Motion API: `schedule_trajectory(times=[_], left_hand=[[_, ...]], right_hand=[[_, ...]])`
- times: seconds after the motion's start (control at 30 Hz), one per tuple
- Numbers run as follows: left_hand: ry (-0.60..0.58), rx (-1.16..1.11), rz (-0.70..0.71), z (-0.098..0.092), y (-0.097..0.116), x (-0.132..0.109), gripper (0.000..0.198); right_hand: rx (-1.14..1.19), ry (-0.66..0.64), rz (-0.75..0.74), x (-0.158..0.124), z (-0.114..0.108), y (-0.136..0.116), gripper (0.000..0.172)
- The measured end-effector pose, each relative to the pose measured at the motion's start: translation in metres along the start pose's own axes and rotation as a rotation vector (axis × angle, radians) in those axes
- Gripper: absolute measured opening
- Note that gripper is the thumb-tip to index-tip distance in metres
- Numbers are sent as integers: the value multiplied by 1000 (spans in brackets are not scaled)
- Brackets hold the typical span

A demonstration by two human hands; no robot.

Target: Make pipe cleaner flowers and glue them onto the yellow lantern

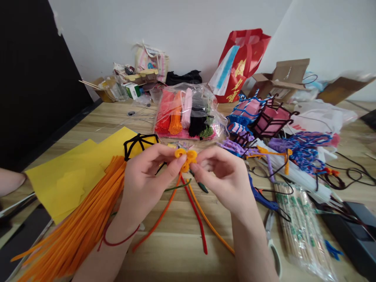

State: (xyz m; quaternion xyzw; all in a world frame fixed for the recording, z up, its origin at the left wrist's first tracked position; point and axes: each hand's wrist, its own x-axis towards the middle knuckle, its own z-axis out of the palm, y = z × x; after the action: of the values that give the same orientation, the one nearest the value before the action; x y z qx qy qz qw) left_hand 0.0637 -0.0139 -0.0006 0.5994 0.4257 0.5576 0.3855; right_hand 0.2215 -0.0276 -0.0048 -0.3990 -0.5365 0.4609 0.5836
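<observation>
Both my hands meet over the middle of the wooden table (176, 250), pinching a small looped piece of orange pipe cleaner (186, 156). My left hand (147, 176) has its fingers closed on the left side of the loops. My right hand (226, 176) grips the right side with pinched fingertips. Orange and red pipe cleaner stems (196, 215) hang down from the loops toward me, and a green one (202, 187) sticks out below my right hand.
A big bundle of orange pipe cleaners (76, 227) lies on yellow paper sheets (67, 176) at the left. A bag of coloured pipe cleaners (188, 113) sits behind. Pink and blue wire lanterns (264, 117), bamboo skewers (299, 223), scissors (272, 239) and boxes crowd the right. Another person's arm (10, 181) shows at the far left.
</observation>
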Motion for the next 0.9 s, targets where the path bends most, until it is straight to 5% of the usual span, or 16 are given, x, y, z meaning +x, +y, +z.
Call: schedule_trajectory(times=[0.1,0.33,0.6,0.9], left_hand=[[19,15,-30,1,2,-1,10],[-9,74,64,2,-2,-1,8],[-37,233,92,-6,-2,6,18],[-33,294,182,-10,-10,3,5]], right_hand=[[-215,46,-161,-5,3,-2,8],[82,49,118,-2,7,0,18],[58,102,108,1,7,3,18],[-91,105,-26,-1,3,6,6]])
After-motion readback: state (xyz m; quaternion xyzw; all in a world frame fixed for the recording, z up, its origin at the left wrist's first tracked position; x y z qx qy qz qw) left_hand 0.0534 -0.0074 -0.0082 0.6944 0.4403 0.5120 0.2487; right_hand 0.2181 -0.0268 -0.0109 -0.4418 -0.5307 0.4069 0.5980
